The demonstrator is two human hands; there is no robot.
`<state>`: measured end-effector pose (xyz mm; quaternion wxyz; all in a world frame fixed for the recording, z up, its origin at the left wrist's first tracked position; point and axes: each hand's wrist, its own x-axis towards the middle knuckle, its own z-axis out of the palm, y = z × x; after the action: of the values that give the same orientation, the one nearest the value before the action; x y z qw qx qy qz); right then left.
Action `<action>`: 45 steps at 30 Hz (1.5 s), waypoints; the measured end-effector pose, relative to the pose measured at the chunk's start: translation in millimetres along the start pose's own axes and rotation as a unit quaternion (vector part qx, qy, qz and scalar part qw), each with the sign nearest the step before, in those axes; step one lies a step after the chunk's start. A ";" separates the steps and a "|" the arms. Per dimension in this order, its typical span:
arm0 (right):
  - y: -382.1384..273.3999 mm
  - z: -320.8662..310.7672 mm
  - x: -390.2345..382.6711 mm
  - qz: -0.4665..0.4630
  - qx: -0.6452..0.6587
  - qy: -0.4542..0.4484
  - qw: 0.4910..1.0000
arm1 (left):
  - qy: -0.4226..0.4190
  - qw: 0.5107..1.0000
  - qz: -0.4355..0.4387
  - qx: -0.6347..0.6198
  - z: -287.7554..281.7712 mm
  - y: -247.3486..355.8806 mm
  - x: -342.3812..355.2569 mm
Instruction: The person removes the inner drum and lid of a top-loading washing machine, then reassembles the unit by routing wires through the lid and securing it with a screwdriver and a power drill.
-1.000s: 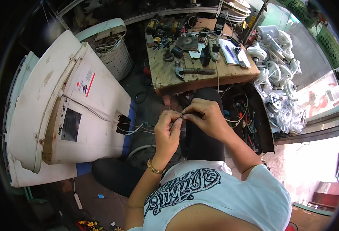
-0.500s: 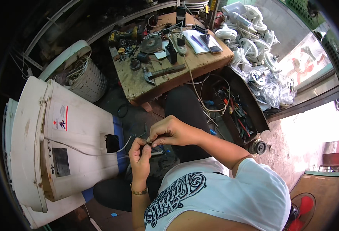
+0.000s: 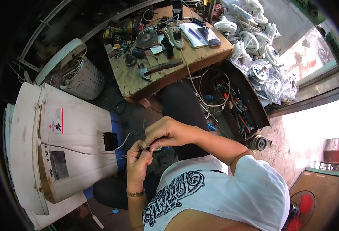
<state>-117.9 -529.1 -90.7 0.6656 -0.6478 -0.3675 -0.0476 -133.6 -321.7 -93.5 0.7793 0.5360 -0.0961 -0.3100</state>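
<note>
My left hand and my right hand meet above my lap, fingertips pressed together. Between them they pinch a thin wire; its tip is too small and too covered by fingers to make out. A grey cable runs from the white and blue plastic appliance housing on my left toward my left hand. Another pale lead comes out of the square opening in that housing and curves up beside the hands. Something partly hidden lies behind my fingers.
A wooden work table ahead carries a hammer, drill, phone and small parts. Right of it stands a metal bin of tools, beneath piled white fan parts. A white basket stands at far left.
Both hands stay together, with the right fingers now closer over the left fingertips. The left hand has shifted slightly left and down. The whole view has tilted a little.
</note>
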 end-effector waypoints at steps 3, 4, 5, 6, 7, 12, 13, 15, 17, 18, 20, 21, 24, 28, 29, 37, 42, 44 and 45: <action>2.5 4.2 -0.4 0.007 0.017 0.012 1.000 | 0.001 1.000 0.008 0.018 -4.9 -3.1 -0.6; 2.7 6.3 -0.3 0.006 0.020 0.026 0.999 | 0.030 0.999 0.025 0.027 2.4 -3.0 -0.6; 3.6 8.4 -1.2 0.006 0.023 0.039 0.999 | 0.060 0.997 0.043 0.036 6.4 -3.6 -0.9; 4.4 9.2 -2.8 0.011 0.010 0.049 0.999 | 0.066 0.992 0.067 0.083 3.1 -6.1 -1.3; 5.2 10.1 -4.4 0.007 0.007 0.060 0.998 | 0.081 0.981 0.104 0.145 1.1 -10.4 -1.0; 10.9 17.0 -4.3 -0.031 -0.010 0.125 0.992 | 0.137 0.881 0.282 0.355 7.9 -17.1 5.3; 11.6 17.4 -3.3 -0.030 -0.010 0.131 0.991 | 0.156 0.869 0.287 0.373 8.6 -16.0 5.2; 11.5 17.2 -0.5 -0.030 -0.011 0.143 0.989 | 0.193 0.842 0.297 0.406 10.2 -14.8 6.1; 15.0 19.9 5.0 -0.017 -0.050 0.139 0.989 | 0.217 0.828 0.307 0.417 4.4 -18.6 5.4; 15.5 20.9 5.8 -0.009 -0.071 0.138 0.988 | 0.227 0.822 0.310 0.421 1.0 -19.7 4.5; 12.1 21.2 4.3 0.040 -0.156 0.095 0.982 | 0.225 0.809 0.296 0.456 -2.5 -18.1 1.7; 11.2 21.8 3.7 0.062 -0.197 0.071 0.976 | 0.226 0.800 0.290 0.474 -3.7 -16.6 -0.4; 20.5 26.5 -1.4 0.035 -0.253 0.032 0.966 | 0.218 0.772 0.283 0.526 -8.3 -15.6 -6.7; 28.8 36.4 -4.6 0.044 -0.251 -0.001 0.967 | 0.205 0.759 0.259 0.562 -14.0 -13.0 -15.9; 30.7 39.1 -5.5 0.042 -0.241 -0.006 0.970 | 0.199 0.762 0.251 0.562 -16.6 -12.9 -18.6; 50.9 61.1 -17.6 0.018 -0.197 0.002 0.980 | 0.134 0.740 0.258 0.606 -35.3 -14.6 -28.8; 53.9 69.8 -15.6 0.013 -0.131 0.050 0.990 | 0.163 0.769 0.257 0.562 -37.1 -18.6 -30.0; 49.6 66.3 -12.5 0.031 -0.124 0.056 0.990 | 0.184 0.763 0.262 0.562 -35.2 -16.8 -26.3; 49.2 61.5 -10.2 0.042 -0.141 0.049 0.988 | 0.177 0.754 0.260 0.577 -34.7 -13.8 -23.4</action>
<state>-125.1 -470.4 -143.8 0.5859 -0.7471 -0.2966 -0.1030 -140.6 -284.3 -115.7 0.3760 0.8836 -0.2525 0.1191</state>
